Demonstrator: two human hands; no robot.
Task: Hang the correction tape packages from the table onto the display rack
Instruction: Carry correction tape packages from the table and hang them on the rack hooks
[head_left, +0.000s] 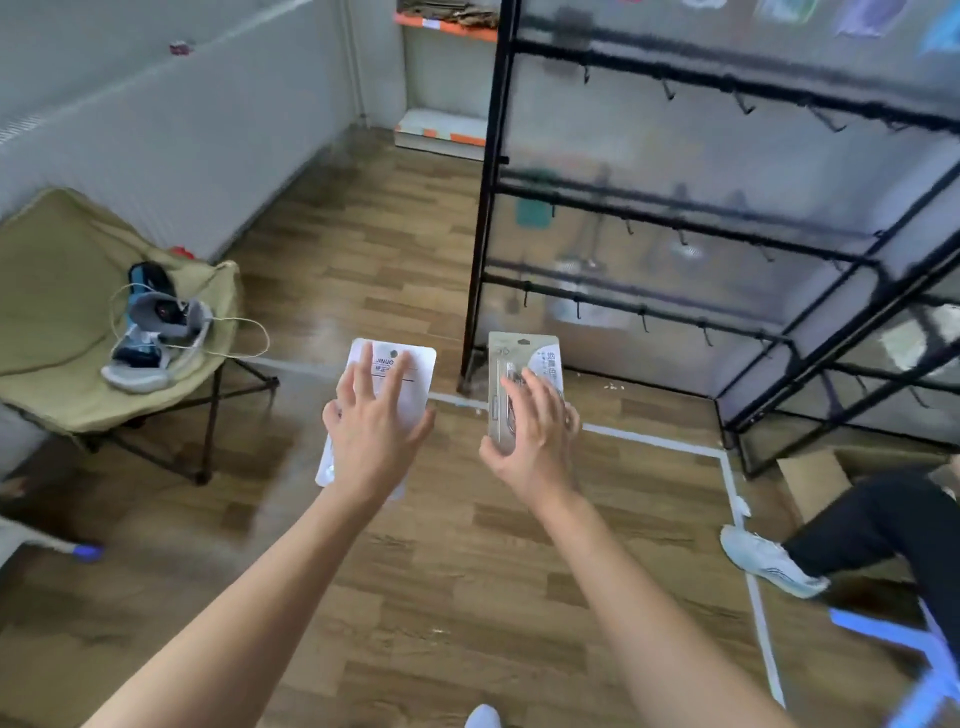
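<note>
My left hand (376, 431) holds a white correction tape package (415, 374) upright, its printed card facing away from me, fingers spread over the back. My right hand (535, 436) grips a second package (519, 353) with a grey-beige card and a clear blister. Both are held out over the wooden floor, left of and below the display rack (675, 223). The rack is a black frame with horizontal bars carrying small black hooks (644, 319), in front of a translucent sheet. The hooks facing me carry nothing. The table is out of view.
A beige folding chair (62, 312) with a headset and cables stands at the left. Another person's leg and white shoe (769, 561) sit at the right beside a cardboard box (815, 483). White tape lines mark the floor. A blue stool edge (914, 654) is at the lower right.
</note>
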